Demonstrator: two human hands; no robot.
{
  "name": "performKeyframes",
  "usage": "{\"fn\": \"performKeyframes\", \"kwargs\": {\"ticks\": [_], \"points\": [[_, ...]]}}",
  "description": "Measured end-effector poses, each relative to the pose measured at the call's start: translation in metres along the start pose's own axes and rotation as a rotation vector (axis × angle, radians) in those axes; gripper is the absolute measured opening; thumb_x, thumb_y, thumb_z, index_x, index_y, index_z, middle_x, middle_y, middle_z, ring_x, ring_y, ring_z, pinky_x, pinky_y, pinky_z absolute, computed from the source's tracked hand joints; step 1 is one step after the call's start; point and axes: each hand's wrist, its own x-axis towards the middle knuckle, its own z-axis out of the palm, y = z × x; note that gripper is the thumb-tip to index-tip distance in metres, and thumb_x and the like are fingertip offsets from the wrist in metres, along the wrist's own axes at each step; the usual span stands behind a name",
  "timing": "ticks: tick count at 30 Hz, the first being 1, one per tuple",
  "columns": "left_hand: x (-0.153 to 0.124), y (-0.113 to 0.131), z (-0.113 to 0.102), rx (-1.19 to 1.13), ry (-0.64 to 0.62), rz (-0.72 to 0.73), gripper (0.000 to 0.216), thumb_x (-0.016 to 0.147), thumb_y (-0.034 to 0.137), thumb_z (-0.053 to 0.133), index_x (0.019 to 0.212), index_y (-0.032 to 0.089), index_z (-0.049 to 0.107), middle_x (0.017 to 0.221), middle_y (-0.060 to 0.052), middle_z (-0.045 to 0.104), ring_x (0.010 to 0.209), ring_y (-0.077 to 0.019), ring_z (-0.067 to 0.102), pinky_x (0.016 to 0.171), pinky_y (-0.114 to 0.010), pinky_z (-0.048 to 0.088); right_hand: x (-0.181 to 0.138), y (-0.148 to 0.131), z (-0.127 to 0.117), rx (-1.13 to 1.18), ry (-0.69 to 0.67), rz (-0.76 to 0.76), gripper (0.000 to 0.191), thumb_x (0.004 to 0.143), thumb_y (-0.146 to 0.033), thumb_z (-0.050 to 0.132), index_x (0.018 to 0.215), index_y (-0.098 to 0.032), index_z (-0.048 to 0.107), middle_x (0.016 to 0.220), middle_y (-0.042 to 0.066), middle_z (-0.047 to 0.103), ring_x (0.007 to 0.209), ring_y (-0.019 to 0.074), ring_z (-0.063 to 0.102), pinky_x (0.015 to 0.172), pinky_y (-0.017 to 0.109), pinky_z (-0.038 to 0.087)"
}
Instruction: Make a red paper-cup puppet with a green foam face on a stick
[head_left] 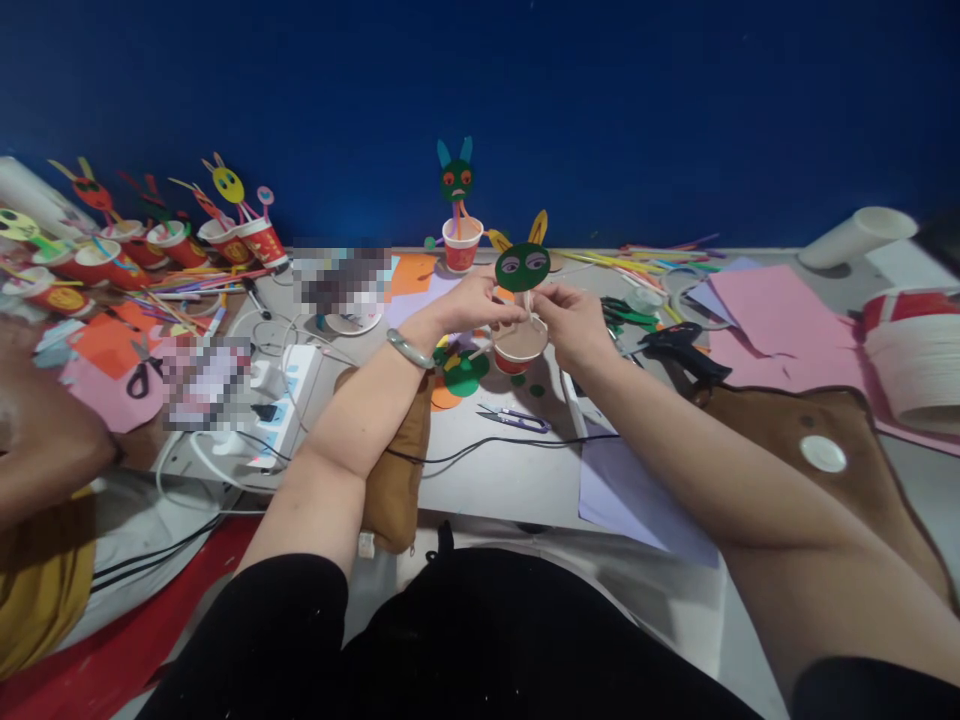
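A dark green paper face (523, 267) with purple-lidded eyes and yellow ears stands upright on a pale stem (528, 302) above a red paper cup (513, 366). From the left, my left hand (480, 304) has its fingertips at this stem, just over the cup's rim. Opposite it, my right hand (574, 318) pinches the same stem between thumb and fingers. How the stem meets the cup is partly hidden by my fingers. Below the cup lie green paper circles (466, 372) and purple-handled thread snips (517, 416).
Behind stands another cup (462, 246) with a green face. Several decorated cups (259, 245) crowd the left, near a power strip (289, 400) and black-handled scissors (142, 376). A black glue gun (686, 350), pink paper (772, 320) and a brown pouch (795, 420) lie right. Another person's arm (52, 430) is at left.
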Motion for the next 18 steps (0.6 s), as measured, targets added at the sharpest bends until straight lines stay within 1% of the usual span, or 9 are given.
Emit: {"fn": "performKeyframes", "kwargs": {"ticks": [2, 6, 8, 11, 14, 18], "points": [[0.0, 0.0, -0.001, 0.003, -0.003, -0.016, 0.021, 0.083, 0.019, 0.09, 0.094, 0.017, 0.072, 0.074, 0.001, 0.072, 0.069, -0.0137, 0.072, 0.072, -0.029, 0.063, -0.003, 0.001, -0.005, 0.031, -0.046, -0.021, 0.049, 0.065, -0.062, 0.105, 0.074, -0.029, 0.07, 0.083, 0.002, 0.08, 0.085, 0.0262, 0.075, 0.082, 0.042, 0.066], [0.002, -0.004, -0.003, 0.013, -0.019, -0.014, 0.023, 0.083, 0.022, 0.091, 0.096, 0.016, 0.073, 0.078, -0.003, 0.074, 0.074, -0.0179, 0.075, 0.076, -0.034, 0.066, -0.006, 0.002, -0.019, 0.034, -0.094, -0.013, 0.046, 0.067, -0.056, 0.108, 0.076, -0.027, 0.073, 0.081, 0.001, 0.077, 0.085, 0.0245, 0.074, 0.086, 0.043, 0.066], [0.003, -0.006, -0.004, 0.025, -0.03, 0.001, 0.022, 0.084, 0.024, 0.091, 0.093, 0.017, 0.073, 0.078, -0.004, 0.074, 0.076, -0.0195, 0.076, 0.076, -0.036, 0.067, -0.006, 0.002, -0.025, -0.004, -0.084, -0.001, 0.043, 0.068, -0.052, 0.108, 0.076, -0.027, 0.074, 0.08, 0.001, 0.076, 0.084, 0.0236, 0.073, 0.086, 0.043, 0.065], [0.004, -0.008, -0.006, 0.046, -0.033, 0.02, 0.022, 0.084, 0.028, 0.092, 0.089, 0.018, 0.072, 0.077, -0.004, 0.073, 0.077, -0.0194, 0.076, 0.076, -0.034, 0.066, -0.009, 0.0, -0.029, -0.044, -0.064, -0.005, 0.038, 0.068, -0.049, 0.105, 0.074, -0.028, 0.074, 0.081, 0.001, 0.077, 0.085, 0.0237, 0.072, 0.086, 0.042, 0.065], [0.005, -0.01, -0.007, 0.057, -0.045, 0.032, 0.022, 0.084, 0.031, 0.091, 0.088, 0.019, 0.073, 0.079, -0.005, 0.073, 0.077, -0.0196, 0.075, 0.075, -0.034, 0.065, -0.015, -0.001, -0.03, -0.061, -0.071, -0.012, 0.036, 0.07, -0.05, 0.104, 0.074, -0.028, 0.076, 0.082, 0.002, 0.079, 0.085, 0.0242, 0.072, 0.086, 0.042, 0.065], [0.008, -0.015, -0.008, 0.083, -0.062, 0.049, 0.023, 0.086, 0.034, 0.089, 0.088, 0.018, 0.073, 0.08, -0.007, 0.074, 0.078, -0.0226, 0.076, 0.076, -0.039, 0.067, -0.021, 0.0, -0.034, -0.082, -0.073, -0.016, 0.035, 0.074, -0.051, 0.102, 0.077, -0.027, 0.076, 0.081, 0.002, 0.077, 0.08, 0.0223, 0.069, 0.082, 0.041, 0.062]]}}
